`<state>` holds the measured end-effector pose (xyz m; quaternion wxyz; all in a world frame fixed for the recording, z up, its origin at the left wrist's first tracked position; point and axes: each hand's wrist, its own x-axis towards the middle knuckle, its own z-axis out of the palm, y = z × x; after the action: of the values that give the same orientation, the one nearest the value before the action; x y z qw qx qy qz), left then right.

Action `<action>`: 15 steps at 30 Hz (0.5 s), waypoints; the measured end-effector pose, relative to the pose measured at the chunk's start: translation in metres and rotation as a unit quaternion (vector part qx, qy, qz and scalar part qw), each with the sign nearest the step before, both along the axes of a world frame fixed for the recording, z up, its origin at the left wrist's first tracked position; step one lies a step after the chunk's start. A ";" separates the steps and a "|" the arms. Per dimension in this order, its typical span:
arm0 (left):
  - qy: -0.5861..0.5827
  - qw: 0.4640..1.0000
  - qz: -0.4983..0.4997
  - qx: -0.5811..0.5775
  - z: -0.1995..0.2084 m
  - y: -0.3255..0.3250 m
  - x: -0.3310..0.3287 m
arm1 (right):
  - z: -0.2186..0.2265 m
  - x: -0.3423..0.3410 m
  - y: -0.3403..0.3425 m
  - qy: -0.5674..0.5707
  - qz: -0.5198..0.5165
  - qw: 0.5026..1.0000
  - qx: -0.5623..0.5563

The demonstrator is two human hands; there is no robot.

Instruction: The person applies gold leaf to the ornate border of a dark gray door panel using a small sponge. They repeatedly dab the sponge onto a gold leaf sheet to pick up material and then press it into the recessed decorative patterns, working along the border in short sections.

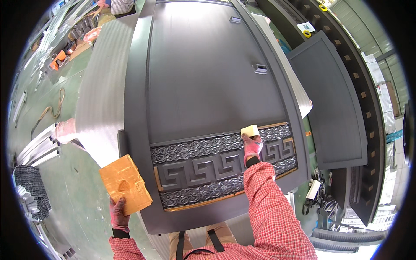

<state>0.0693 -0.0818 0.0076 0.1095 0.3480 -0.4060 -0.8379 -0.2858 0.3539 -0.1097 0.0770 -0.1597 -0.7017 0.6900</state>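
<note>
A dark grey metal door (212,73) lies flat in front of me, its near end carrying an ornamental panel (208,169) with raised scrolls and a square key pattern. Gold paint shows along parts of the panel's edges. My right hand (252,146), in a pinkish glove, grips a pale yellow sponge (249,130) at the panel's upper border, right of its middle. Off the door's left edge, my left hand (119,214) holds up a flat board coated in gold paint (125,184) by its lower edge; its thumb lies on the board.
White foam sheeting (106,86) lies under the door. Another dark panel (331,104) stands at the right. Metal profiles (39,149) and a checked cloth (32,186) lie on the green floor at left. Another person (122,6) is at the far left.
</note>
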 end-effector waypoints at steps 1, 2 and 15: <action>-0.003 1.000 0.000 0.000 -0.001 -0.002 0.004 | -0.002 0.002 -0.003 -0.001 0.002 1.000 -0.002; -0.008 1.000 0.003 0.002 -0.001 -0.004 0.007 | -0.003 0.004 -0.005 -0.003 0.004 1.000 -0.004; 0.003 0.999 0.036 0.017 0.006 -0.023 0.053 | 0.006 0.033 -0.078 -0.037 0.056 0.997 0.027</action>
<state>0.1221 -0.1045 0.0135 0.1344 0.3615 -0.3786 -0.8414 -0.2525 0.2756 -0.1035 0.0167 -0.1431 -0.7304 0.6676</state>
